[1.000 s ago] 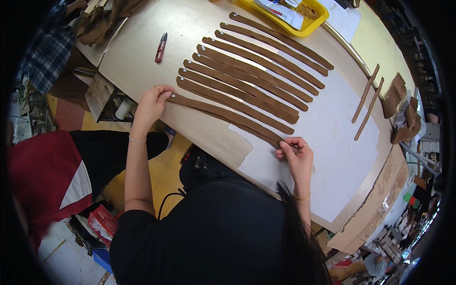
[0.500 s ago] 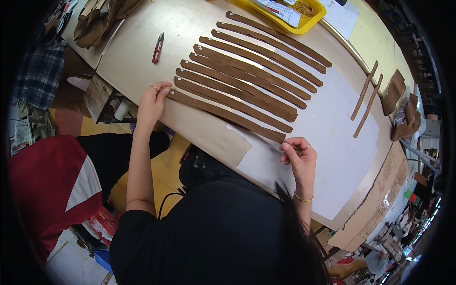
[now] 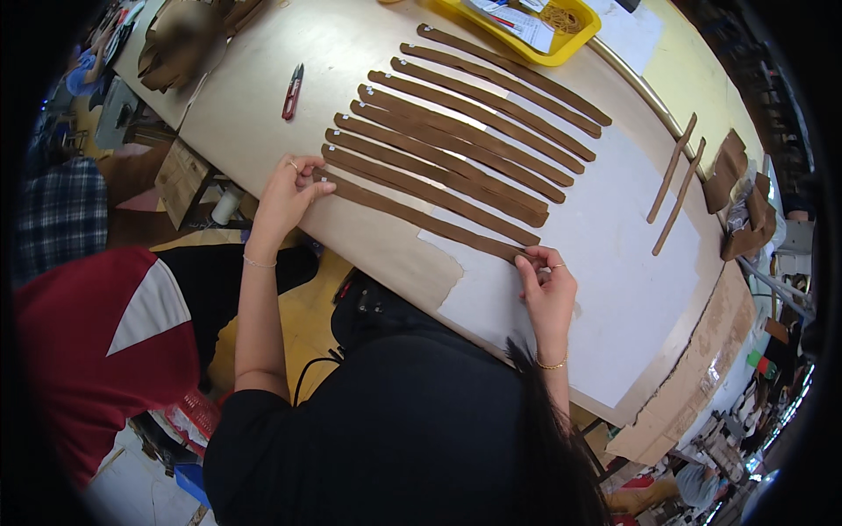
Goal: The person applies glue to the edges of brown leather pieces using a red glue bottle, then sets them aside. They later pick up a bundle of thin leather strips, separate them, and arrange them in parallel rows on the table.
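Note:
Several long brown fabric strips (image 3: 456, 110) lie side by side in a slanting row on the table, each with a small white tag at its left end. The nearest brown strip (image 3: 412, 214) stretches between my two hands. My left hand (image 3: 289, 193) is closed on its tagged left end, thumb and fingers pinching it. At its other end, my right hand (image 3: 548, 279) pinches the strip's right tip between thumb and fingers. Beyond my left hand lie red-handled thread snips (image 3: 293, 92), touched by neither hand.
A yellow tray (image 3: 561, 57) holding papers and rubber bands stands at the far edge. Two narrow brown strips (image 3: 674, 180) and folded brown pieces (image 3: 730, 175) lie at the right. A person in a red top (image 3: 105, 351) is close on my left.
The nearest strip has separated a little from the one beside it at the left end. My left thumb has come over its tagged end, and my right hand has shifted slightly left.

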